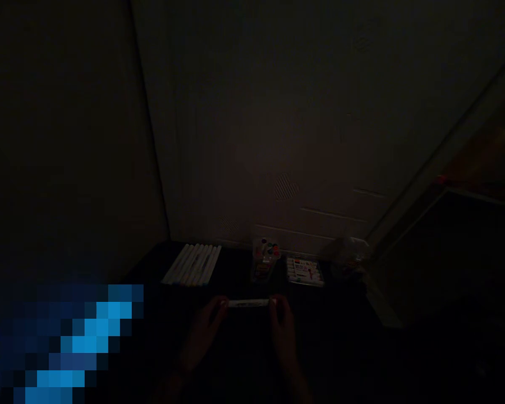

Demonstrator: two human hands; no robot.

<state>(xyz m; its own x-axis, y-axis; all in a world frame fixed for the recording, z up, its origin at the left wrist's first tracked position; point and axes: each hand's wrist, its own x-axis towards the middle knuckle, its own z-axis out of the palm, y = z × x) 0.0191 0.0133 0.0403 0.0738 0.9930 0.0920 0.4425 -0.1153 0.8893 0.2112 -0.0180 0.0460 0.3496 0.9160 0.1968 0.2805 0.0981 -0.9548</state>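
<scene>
The scene is very dark. Above a dark table (235,336) I hold a white marker (248,303) level between both hands. My left hand (206,328) pinches its left end. My right hand (283,325) pinches its right end. Beyond the hands, a row of several white markers (192,265) lies side by side on the table.
A clear cup of markers (265,261) stands behind the hands, with a flat marker box (305,272) to its right and a faint clear container (347,255) further right. A pale wall (278,140) rises behind. A blurred blue patch (79,342) fills the lower left.
</scene>
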